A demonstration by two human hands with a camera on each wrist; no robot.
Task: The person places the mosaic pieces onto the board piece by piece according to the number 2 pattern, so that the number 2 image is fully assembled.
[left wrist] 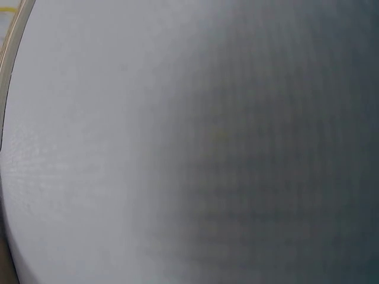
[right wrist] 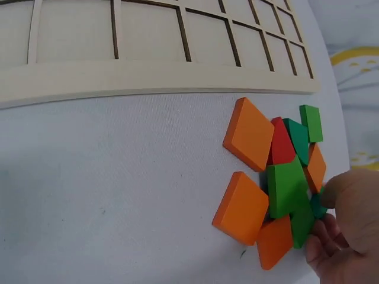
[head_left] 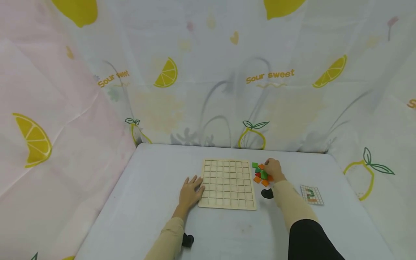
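A square wooden grid board (head_left: 227, 185) lies on the white table with its cells bare. At its left edge my left hand (head_left: 190, 193) rests with straight fingers, the fingertips at the rim. Right of the board, my right hand (head_left: 273, 169) is at a small pile of coloured square tiles. In the right wrist view its thumb and fingers pinch a small teal tile (right wrist: 318, 205), mostly hidden by them. Beside it are green tiles (right wrist: 287, 186), orange tiles (right wrist: 249, 135), a red tile (right wrist: 282, 142) and another teal tile (right wrist: 297, 141), some overlapping.
A small pattern card (head_left: 312, 195) with a gridded figure 2 lies right of the right forearm. Black pieces of the wrist cameras (head_left: 267, 194) show by the wrists. A lemon-printed cloth (head_left: 208, 90) hangs behind the table (head_left: 156, 173). The left wrist view shows mostly blurred tabletop.
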